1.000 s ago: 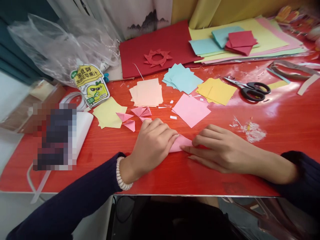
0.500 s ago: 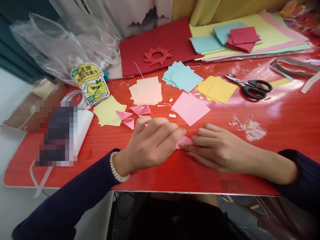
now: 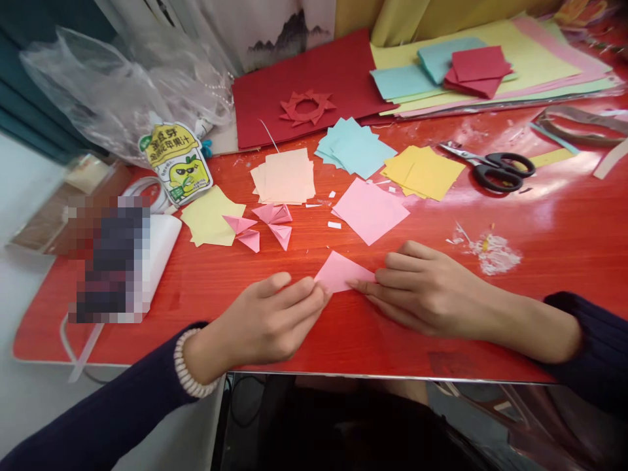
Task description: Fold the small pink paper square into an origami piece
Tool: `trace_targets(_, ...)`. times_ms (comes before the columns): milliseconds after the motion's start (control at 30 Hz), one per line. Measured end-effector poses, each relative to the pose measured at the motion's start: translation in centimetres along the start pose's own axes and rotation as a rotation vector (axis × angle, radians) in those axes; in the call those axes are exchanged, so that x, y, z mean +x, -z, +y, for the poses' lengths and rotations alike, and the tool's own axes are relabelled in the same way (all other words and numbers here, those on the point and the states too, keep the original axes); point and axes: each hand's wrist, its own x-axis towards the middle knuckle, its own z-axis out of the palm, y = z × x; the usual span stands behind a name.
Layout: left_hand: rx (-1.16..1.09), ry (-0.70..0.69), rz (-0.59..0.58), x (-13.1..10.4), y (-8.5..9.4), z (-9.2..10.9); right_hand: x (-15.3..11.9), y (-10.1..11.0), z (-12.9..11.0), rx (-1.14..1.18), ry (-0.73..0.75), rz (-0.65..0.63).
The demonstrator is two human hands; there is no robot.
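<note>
Desk: glossy red wood-grain desk (image 3: 564, 229), its near edge straight across the lower view.
Back: yellow cloth (image 3: 392, 19) and a pale hanging (image 3: 284, 29) with an ink mountain scene.
Left: dark teal curtain (image 3: 29, 111), pale floor (image 3: 29, 405) below.
Light: bright glare on the desk's right side.
</note>
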Motion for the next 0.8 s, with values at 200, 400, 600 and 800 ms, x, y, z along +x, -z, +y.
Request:
trace_targets(200,0.046,0.039,-0.118,-3.2,0.8,0.2,-0.5,0.0,0.2,0.044,-0.039,-0.026)
trace_targets(400,0.099,0.05,-0.115,-4.3,0.2,0.5,-1.6,0.2,0.7,0.039,-0.064,-0.025)
trace_targets(600,0.099,0.026,-0.125,-4.1,0.3,0.5,-3.1,0.6,0.6,-0.016,-0.069,0.021)
trace_targets(800,-0.013,0.089,-0.171,-4.1,0.3,0.1,-4.0,0.9,0.3,-0.265,0.057,0.037)
